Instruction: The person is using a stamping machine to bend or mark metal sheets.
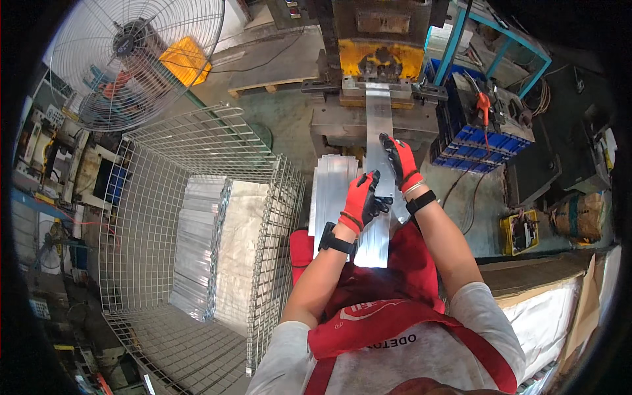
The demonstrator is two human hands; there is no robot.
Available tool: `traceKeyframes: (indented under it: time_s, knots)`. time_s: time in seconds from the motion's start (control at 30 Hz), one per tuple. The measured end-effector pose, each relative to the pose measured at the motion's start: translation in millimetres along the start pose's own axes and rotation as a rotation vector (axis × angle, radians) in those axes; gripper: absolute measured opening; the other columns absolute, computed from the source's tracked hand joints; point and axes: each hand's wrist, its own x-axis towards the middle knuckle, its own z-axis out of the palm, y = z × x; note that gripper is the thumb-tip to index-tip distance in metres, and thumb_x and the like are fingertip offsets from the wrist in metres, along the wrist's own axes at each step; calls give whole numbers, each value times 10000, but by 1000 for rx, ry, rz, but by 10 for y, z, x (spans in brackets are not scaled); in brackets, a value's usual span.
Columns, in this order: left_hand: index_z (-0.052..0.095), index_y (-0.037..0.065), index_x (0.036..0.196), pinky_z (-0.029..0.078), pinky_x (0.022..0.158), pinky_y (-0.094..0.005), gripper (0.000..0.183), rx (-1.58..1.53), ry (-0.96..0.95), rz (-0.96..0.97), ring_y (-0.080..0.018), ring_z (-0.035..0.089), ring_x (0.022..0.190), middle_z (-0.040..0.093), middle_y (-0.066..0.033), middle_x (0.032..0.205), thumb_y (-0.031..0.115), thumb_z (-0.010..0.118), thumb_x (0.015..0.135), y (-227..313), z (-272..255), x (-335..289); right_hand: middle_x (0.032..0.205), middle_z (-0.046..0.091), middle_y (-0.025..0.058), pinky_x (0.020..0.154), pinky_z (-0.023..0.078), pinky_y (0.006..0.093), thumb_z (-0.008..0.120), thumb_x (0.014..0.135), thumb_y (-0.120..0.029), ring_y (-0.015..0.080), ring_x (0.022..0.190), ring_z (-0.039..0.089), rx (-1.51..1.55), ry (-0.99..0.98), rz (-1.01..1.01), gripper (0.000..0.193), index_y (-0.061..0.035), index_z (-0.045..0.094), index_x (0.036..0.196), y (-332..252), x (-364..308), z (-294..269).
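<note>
A long flat metal strip [378, 122] reaches from the press [380, 62] back toward me, its far end lying in the press's die area. My right hand [400, 161], in a red and black glove, grips the strip's right edge with curled fingers. Close to the strip's near end, my left hand [362, 197], gloved alike, is closed on its left edge; some of its fingertips are hidden. Below my left hand, another bright metal strip [372, 247] lies over my lap. A stack of similar strips [334, 191] rests just left of my hands.
On the left stands a wire mesh cage [266, 257] holding stacked metal strips [195, 237] and a pale sheet [243, 243]. A large fan [135, 46] is behind it. Blue crates [454, 148] with a red-handled air gun [484, 108] on top stand right of the press. A yellow bin [520, 234] sits farther right.
</note>
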Motion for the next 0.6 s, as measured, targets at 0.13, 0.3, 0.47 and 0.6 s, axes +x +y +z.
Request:
traceKeyframes:
  time_s: [0.13,0.3,0.47,0.6]
  knots:
    - [484,91,825,414,326,-248,227,29,-28,11,-214,594,494,515,-39,647,315,509,841,21,-13,3,636,394,-100,502,272,213,559,819,-242,23,580,333,-59,-14,86,208,-99,550,669,22,52,-49]
    - [497,89,814,412,337,-239,232,-61,-97,48,-163,584,491,523,-28,648,318,495,850,21,59,-112,659,421,-94,510,288,217,537,831,-248,27,595,347,-28,-37,19,213,-81,583,709,-99,-24,-62]
    - [511,31,913,414,557,-285,252,183,-116,48,-136,543,658,521,-21,703,277,484,864,-200,-56,-565,705,495,-29,648,397,222,513,844,-214,51,676,463,46,-80,-71,202,-37,605,872,-232,-406,-253]
    - [406,19,1216,390,829,-344,463,1074,-400,841,-238,467,1011,468,-127,1141,312,441,860,-466,-454,-972,718,495,18,812,417,264,484,854,-218,101,777,521,-16,-235,-151,204,-26,551,834,-105,-739,-587]
